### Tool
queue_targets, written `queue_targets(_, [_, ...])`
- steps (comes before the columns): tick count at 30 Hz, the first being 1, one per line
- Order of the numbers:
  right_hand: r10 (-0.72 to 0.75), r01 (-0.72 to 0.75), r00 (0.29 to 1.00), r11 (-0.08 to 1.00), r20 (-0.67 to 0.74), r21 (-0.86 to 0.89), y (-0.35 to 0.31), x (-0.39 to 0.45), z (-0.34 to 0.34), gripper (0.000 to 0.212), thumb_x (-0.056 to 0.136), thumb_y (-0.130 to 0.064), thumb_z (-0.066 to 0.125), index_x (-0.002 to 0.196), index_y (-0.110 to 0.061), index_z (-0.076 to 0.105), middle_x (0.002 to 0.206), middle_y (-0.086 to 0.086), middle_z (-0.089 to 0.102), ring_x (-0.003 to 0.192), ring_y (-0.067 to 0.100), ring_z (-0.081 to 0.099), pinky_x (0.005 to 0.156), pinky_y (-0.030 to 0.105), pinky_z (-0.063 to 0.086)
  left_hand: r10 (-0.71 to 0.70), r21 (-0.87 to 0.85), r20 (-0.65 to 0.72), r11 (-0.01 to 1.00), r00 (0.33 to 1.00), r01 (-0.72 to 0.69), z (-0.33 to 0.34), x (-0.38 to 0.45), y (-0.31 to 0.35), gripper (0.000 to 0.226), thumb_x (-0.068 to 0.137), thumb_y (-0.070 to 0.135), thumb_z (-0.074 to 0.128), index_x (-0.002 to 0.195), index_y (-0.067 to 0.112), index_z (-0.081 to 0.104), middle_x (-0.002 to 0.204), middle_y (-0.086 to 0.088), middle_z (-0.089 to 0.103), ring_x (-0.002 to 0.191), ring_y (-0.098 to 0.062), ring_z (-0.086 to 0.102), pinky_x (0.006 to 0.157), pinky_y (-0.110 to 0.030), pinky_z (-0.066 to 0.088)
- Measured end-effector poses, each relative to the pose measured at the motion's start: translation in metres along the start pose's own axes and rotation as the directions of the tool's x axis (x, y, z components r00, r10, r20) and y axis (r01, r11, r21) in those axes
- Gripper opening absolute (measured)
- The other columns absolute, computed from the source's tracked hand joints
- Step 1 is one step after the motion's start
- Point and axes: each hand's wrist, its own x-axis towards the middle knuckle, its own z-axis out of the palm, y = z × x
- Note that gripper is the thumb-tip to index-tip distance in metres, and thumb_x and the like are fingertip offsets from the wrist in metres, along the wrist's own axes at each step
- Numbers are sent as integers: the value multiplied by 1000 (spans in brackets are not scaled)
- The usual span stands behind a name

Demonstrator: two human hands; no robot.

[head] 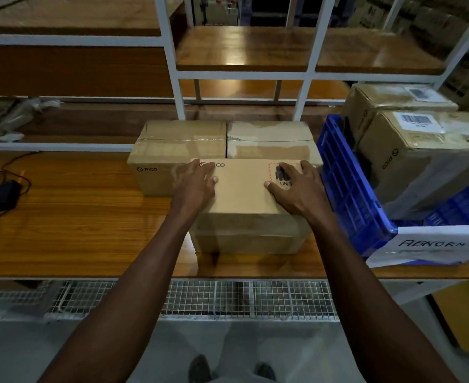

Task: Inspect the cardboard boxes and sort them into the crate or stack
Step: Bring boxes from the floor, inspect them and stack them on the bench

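Both hands lie on the top face of the near cardboard box [244, 200], which sits on the tabletop [84, 217] right in front of the person. Left hand [197, 183] covers the far left corner, over the printed logo; right hand [291, 186] covers the far right corner, partly hiding a hazard-style label. Grip state: fingers spread and nearly straight, thumbs pointing inward, palms resting on the cardboard, nothing curled around an edge as far as can be seen. This reads as steadying or feeling the top panel, likely a check of the box before it is turned or lifted, rather than a carry. The box appears to sit on a second, flatter box beneath it [249, 241], edges roughly aligned, though the blur there makes that uncertain. Just behind, touching or nearly so, two taped boxes [225, 139] stand side by side, their tape seams facing up; probably the stack in progress or waiting stock, which one cannot be told. To the right, close beside the near box, a blue crate [349, 183] holds more boxes [421, 150] with barcode labels, tilted and piled. A white paper sign [432, 244] on the crate front reads "ABNORM…", cut off, so the crate is likely the reject side. At far left, a black adapter with cables [1, 194] lies well apart from the work.
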Motion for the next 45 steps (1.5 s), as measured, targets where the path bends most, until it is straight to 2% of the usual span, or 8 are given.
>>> queue_targets(9, [34, -27, 994, 997, 107, -71, -4, 15, -7, 78, 93, -74, 52, 159, -36, 34, 170, 12, 19, 157, 39, 15, 124, 59, 18, 77, 372, 122, 921, 989, -118, 9, 0, 32, 53, 103, 32, 49, 154, 41, 39, 164, 0, 33, 148, -39, 26, 118, -60, 11])
queue_targets(13, [17, 22, 979, 983, 205, -184, -38, 20, -10, 72, 95, -67, 55, 157, -36, 35, 165, 12, 31, 151, 42, 27, 120, 62, 23, 70, 356, 171, 926, 983, -128, 4, 6, 27, 53, 103, 39, 46, 155, 43, 36, 166, 3, 30, 150, -39, 25, 116, -62, 16])
queue_targets(24, [-36, 70, 976, 986, 214, -154, -40, 5, 16, 69, 100, -71, 36, 162, -44, 19, 175, 7, 4, 158, 44, -2, 125, 64, 3, 113, 287, 178, 944, 978, -161, 14, -46, 43, 46, 105, 39, 48, 151, 42, 44, 160, 2, 36, 150, -36, 24, 116, -59, 21])
queue_targets(31, [-21, 49, 981, 989, 194, -138, -48, -25, 3, 59, 98, -58, 57, 152, -40, 42, 165, 7, 30, 150, 41, 27, 117, 62, 26, 129, 287, 134, 944, 983, -163, 19, -45, 32, 46, 105, 44, 44, 151, 47, 41, 163, 9, 33, 152, -32, 21, 117, -59, 20])
queue_targets(35, [-59, 61, 998, 994, 25, -85, -35, -57, 27, 54, 102, -63, 43, 153, -44, 41, 170, 1, 25, 157, 39, 15, 124, 62, 10, 140, 254, 114, 953, 984, -165, 22, -47, 24, 44, 104, 47, 44, 149, 47, 44, 163, 11, 32, 154, -29, 17, 119, -54, 17])
queue_targets(39, [-77, 78, 997, 994, 25, -73, -29, -54, 27, 56, 103, -65, 40, 155, -44, 40, 170, 1, 25, 158, 36, 13, 125, 60, 8, 194, 156, -30, 970, 981, -187, 30, -57, 6, 41, 100, 49, 53, 140, 42, 55, 153, 8, 44, 145, -17, 28, 114, -45, 17])
queue_targets(42, [-116, 118, 991, 992, -62, 32, -19, -54, 26, 46, 100, -55, 56, 141, -35, 58, 156, 2, 47, 147, 26, 38, 123, 61, 23, 201, 118, -86, 975, 976, -190, 34, -63, -11, 42, 99, 58, 51, 138, 43, 56, 151, 11, 45, 141, -14, 31, 112, -42, 17])
queue_targets(45, [-53, 131, 933, 971, -355, 198, 6, -67, 29, 18, 95, -39, 66, 109, -28, 67, 123, -9, 65, 111, 9, 57, 111, 55, 37, 228, 109, -117, 970, 967, -216, 37, -66, -22, 47, 98, 64, 43, 138, 42, 55, 151, 11, 45, 142, -15, 34, 113, -41, 19])
